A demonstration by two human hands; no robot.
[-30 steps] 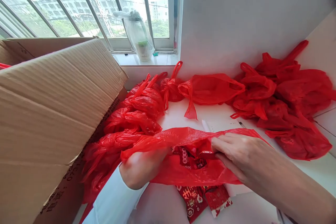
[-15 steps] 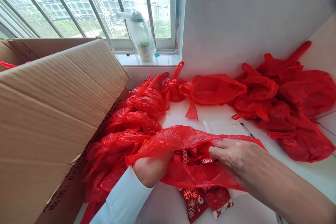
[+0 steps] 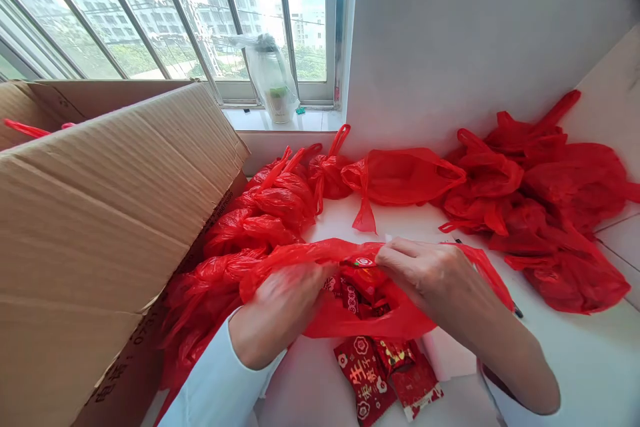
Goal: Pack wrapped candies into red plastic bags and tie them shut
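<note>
An open red plastic bag [image 3: 360,320] lies on the white table in front of me. My left hand [image 3: 280,310] grips its left rim, fingers tucked into the opening. My right hand [image 3: 430,277] pinches a small red packet [image 3: 364,261] at the bag's mouth. More red printed packets [image 3: 357,287] show inside the bag. Other red packets [image 3: 387,373] with gold print lie on the table just below the bag.
A large open cardboard box [image 3: 100,227] stands at the left. Several tied red bags [image 3: 260,213] are piled against it, and more red bags [image 3: 540,200] lie along the wall at right. A plastic-wrapped jar [image 3: 274,83] sits on the window sill.
My right hand moved left and up to the bag's mouth with a small packet in its fingertips. My left hand shifted further into the opening. The view tilted down a little.
</note>
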